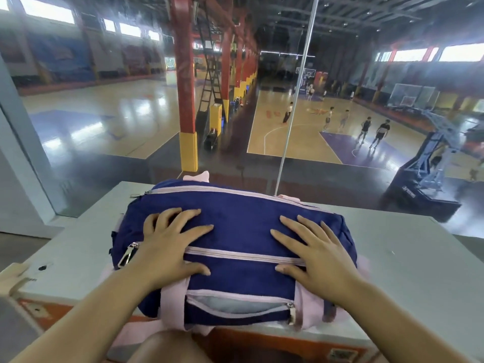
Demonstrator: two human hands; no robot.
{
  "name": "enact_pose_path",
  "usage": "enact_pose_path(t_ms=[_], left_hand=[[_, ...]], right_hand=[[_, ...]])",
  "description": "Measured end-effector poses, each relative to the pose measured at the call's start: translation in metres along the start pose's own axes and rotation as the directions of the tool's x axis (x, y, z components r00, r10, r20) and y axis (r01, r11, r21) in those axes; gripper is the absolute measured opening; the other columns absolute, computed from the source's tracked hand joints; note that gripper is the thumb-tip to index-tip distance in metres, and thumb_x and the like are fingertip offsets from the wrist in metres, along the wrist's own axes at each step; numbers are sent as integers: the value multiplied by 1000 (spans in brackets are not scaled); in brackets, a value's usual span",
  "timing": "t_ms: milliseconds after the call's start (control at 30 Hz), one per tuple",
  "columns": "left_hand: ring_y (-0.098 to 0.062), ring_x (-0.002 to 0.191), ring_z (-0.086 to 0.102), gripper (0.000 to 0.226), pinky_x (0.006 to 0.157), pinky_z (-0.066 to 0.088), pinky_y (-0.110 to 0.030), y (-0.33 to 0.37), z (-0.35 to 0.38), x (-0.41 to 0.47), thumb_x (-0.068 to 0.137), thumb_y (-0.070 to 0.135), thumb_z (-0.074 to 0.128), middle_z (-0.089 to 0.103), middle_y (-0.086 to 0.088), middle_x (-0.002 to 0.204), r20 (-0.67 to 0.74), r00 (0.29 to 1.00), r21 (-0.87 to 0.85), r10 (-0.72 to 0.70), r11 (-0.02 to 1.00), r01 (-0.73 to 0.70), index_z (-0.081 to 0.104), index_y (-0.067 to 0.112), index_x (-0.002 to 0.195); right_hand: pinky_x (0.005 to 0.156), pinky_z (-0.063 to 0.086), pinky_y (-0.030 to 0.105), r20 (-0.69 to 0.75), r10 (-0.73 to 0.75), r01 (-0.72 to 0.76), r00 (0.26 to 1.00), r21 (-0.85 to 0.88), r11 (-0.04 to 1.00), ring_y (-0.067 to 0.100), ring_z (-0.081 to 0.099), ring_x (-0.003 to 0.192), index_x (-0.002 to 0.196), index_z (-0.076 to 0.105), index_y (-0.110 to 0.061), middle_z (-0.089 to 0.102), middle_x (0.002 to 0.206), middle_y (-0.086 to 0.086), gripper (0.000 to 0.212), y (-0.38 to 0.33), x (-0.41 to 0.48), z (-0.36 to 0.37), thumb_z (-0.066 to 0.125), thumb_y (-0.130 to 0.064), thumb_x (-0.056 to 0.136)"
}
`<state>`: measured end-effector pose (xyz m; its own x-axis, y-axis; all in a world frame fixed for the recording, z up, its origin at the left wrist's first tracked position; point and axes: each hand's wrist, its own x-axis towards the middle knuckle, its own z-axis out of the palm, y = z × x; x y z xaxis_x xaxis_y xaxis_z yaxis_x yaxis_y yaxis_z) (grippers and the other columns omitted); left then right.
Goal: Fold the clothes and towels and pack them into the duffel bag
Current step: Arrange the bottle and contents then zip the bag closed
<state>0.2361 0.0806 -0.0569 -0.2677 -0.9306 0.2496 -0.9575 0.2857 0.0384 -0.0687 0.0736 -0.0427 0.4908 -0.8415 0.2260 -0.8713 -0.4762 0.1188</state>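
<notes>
A navy duffel bag with pale pink zips and straps lies across the grey ledge in front of me. Its long top zip is drawn shut, and a small front pocket gapes open near me. My left hand lies flat on the bag's left half, fingers spread. On the right half, my right hand rests flat the same way. A silver zip pull hangs at the bag's left end. No clothes or towels show outside the bag.
The ledge ends at a glass wall just behind the bag. Beyond it, far below, lies a basketball hall with several people. A pale fitting sits at the ledge's left corner. My knee is under the front edge.
</notes>
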Motion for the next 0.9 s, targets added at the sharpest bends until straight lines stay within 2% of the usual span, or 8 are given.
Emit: enact_pose_path(t_ms=[133, 233, 300, 467, 600, 700, 800, 900], left_hand=[[-25, 121, 30, 77, 96, 17, -46, 8, 4, 21, 54, 79, 42, 55, 0, 133, -60, 998, 36, -25, 999, 27, 56, 40, 119], [-30, 128, 32, 74, 102, 15, -52, 17, 8, 35, 59, 72, 58, 49, -2, 139, -97, 995, 5, -35, 999, 35, 55, 37, 124], [-32, 134, 29, 74, 108, 13, -54, 27, 9, 41, 64, 59, 71, 41, -3, 146, -84, 994, -14, -67, 998, 66, 52, 33, 130], [-27, 121, 40, 49, 104, 24, -47, 59, 7, 33, 67, 33, 78, 52, -1, 129, -186, 982, -100, -23, 995, 4, 63, 28, 114], [-17, 83, 56, 16, 76, 44, -34, 107, 14, 16, 73, 38, 64, 59, 6, 88, -301, 937, -182, 179, 954, -240, 65, 26, 85], [-17, 75, 58, 24, 66, 45, -30, 145, 19, 10, 83, 43, 51, 62, 6, 79, -177, 946, -160, 271, 940, -300, 65, 24, 79], [-20, 97, 56, 34, 80, 43, -32, 171, 23, 13, 90, 44, 44, 64, -1, 101, -38, 984, -118, 175, 977, -178, 64, 18, 100], [-21, 102, 57, 42, 81, 44, -32, 184, 27, 19, 90, 51, 42, 64, -2, 107, -3, 996, -27, 88, 996, -88, 62, 17, 103]], right_hand=[[99, 41, 54, 64, 70, -70, 996, 6, 998, 27, 48, 130, 135, 46, -40, 46, 145, -7, 61, 13, 13, 4, 31, -66, 82], [114, 21, 50, 57, 115, -120, 992, 97, 988, 24, 24, 144, 143, 30, -43, 22, 156, -12, 67, 21, 20, 7, 21, -69, 81], [118, 11, 44, 58, 164, -170, 985, 128, 977, 20, 12, 147, 145, 24, -43, 12, 158, -13, 62, 24, 20, 8, 29, -66, 88], [101, 43, 53, -158, 163, -121, 974, 249, 961, 28, 50, 125, 115, 67, -26, 56, 134, 1, 47, 24, -5, 9, 47, -54, 83], [99, 45, 52, -133, 138, -110, 981, 197, 974, 27, 52, 116, 109, 67, -27, 59, 125, -1, 44, 27, -34, 15, 46, -54, 82], [103, 41, 53, -84, 122, -100, 989, 226, 969, 25, 48, 122, 118, 63, -29, 54, 134, -4, 47, 32, -49, 19, 47, -53, 82], [111, 33, 46, -52, 100, -82, 994, 272, 959, 22, 43, 128, 126, 59, -29, 49, 140, -6, 48, 39, -53, 19, 57, -45, 81], [114, 18, 30, -51, 80, -60, 995, 309, 949, 20, 38, 133, 129, 56, -27, 46, 144, -7, 49, 42, -53, 19, 68, -33, 82]])
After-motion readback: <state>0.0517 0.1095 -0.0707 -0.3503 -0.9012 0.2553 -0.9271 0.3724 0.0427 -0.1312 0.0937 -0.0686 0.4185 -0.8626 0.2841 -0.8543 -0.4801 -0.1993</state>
